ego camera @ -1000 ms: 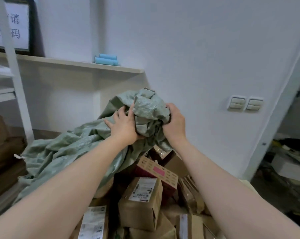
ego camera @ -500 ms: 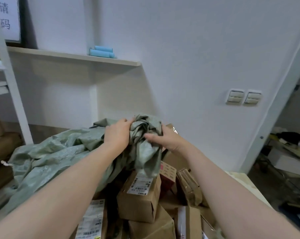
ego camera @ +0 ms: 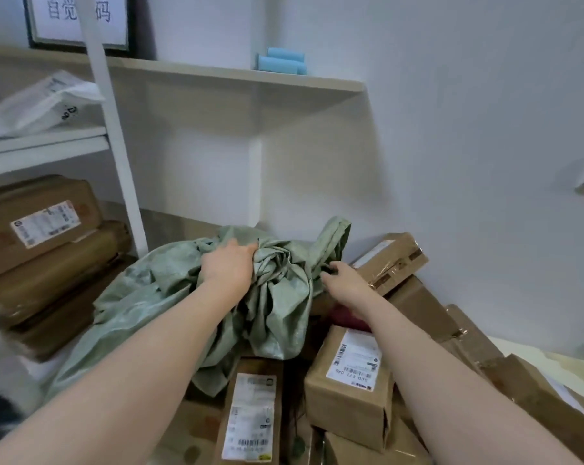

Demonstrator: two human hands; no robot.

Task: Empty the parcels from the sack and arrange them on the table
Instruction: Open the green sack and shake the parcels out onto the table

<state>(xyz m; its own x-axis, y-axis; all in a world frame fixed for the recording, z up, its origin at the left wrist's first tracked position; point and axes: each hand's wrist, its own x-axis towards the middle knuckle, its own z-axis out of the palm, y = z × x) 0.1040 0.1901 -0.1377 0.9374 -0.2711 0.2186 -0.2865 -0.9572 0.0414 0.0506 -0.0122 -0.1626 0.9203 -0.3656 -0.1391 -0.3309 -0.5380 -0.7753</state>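
A crumpled green woven sack [ego camera: 277,307] lies bunched on a heap of brown cardboard parcels [ego camera: 351,384] on the table. My left hand [ego camera: 228,266] grips a gathered fold of the sack at its top. My right hand [ego camera: 346,280] pinches the sack's right side, its fingertips tucked into the cloth. A labelled box [ego camera: 250,414] lies under the sack's lower edge. Another taped box [ego camera: 393,260] sits behind my right hand, against the wall.
Stacked brown parcels [ego camera: 39,250] fill the lower shelf at left, behind a white upright post [ego camera: 116,156]. White mailers [ego camera: 39,102] lie on the shelf above. Blue rolls [ego camera: 282,63] sit on the top ledge. A pale table edge [ego camera: 559,360] shows at right.
Both hands have lowered the bunched sack from chest height down onto the parcel heap and shifted it left. The view has turned left, showing the shelf parcels.
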